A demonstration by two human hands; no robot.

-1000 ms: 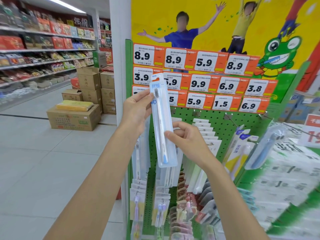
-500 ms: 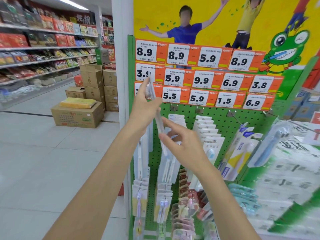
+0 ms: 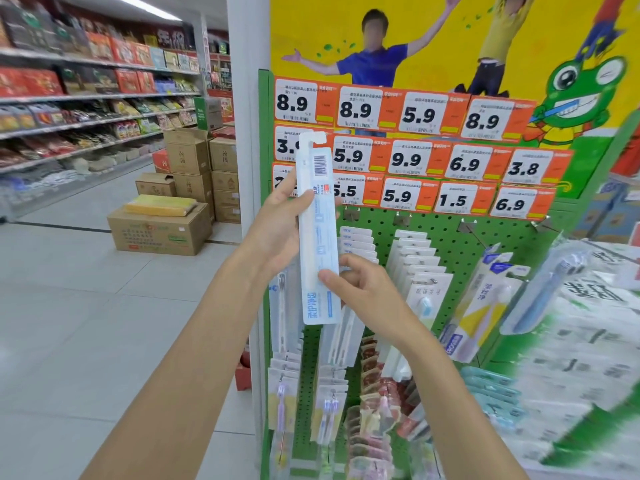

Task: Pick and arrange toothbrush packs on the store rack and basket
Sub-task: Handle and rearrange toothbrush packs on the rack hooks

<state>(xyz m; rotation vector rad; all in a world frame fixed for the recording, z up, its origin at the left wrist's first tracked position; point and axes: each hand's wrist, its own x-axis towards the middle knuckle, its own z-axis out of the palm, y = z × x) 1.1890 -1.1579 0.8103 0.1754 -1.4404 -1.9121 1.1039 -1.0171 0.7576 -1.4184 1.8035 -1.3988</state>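
Pack (image 3: 317, 237) is upright in mid-air, in front of the left side of the rack (image 3: 453, 237), hang tab up, barcode side toward the camera, blue-printed end down. Left hand (image 3: 277, 230) has it at the upper middle: grip closed round the left edge, thumb flat across the near face, one fingertip showing past the right edge. Right hand (image 3: 363, 289) has it lower down: tight pinch grip on the right edge, thumb on the near face, other fingers curled behind. Nothing else in either hand. The pack's top overlaps the price tags (image 3: 408, 157) and partly hides the leftmost ones; cannot tell if it touches them. Behind and below it, white packs (image 3: 415, 258) hang in columns on the green pegboard hooks (image 3: 471, 230). Right of those are a yellow-and-white box (image 3: 481, 306) and a blue brush in a blister (image 3: 550, 289), both tilted. Lower rows hold small carded brushes, too blurred to read. A yellow poster (image 3: 433, 36) with a green frog (image 3: 581, 88) sits above the tags. Left of the rack: aisle floor (image 3: 86, 323), stacked cartons (image 3: 162, 233), stocked shelves (image 3: 86, 97).
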